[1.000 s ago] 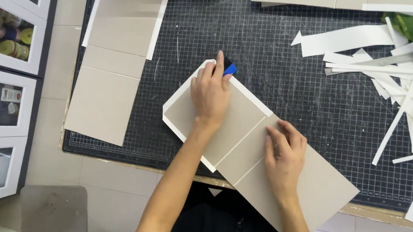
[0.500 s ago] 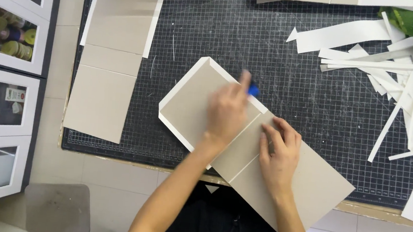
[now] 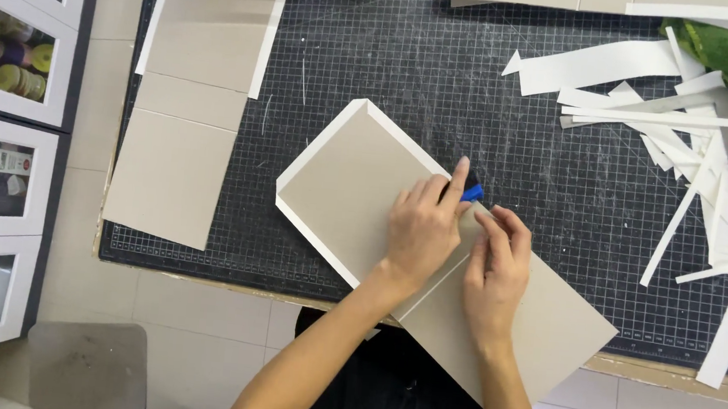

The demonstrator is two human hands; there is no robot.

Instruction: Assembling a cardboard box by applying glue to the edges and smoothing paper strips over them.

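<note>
Most of the small blue tool (image 3: 472, 192) is hidden under the left hand (image 3: 422, 233), so its shape is hard to make out, and the white paper strips (image 3: 694, 146) run off the right edge. Since the earlier frames the left hand has slid right along the top edge of the grey board cover (image 3: 357, 178), which lies slanted on the black cutting mat (image 3: 395, 49), nearly meeting the right hand (image 3: 495, 273). Left fingers are pressed together over the tool; right fingertips bunch flat on the board's edge
</note>
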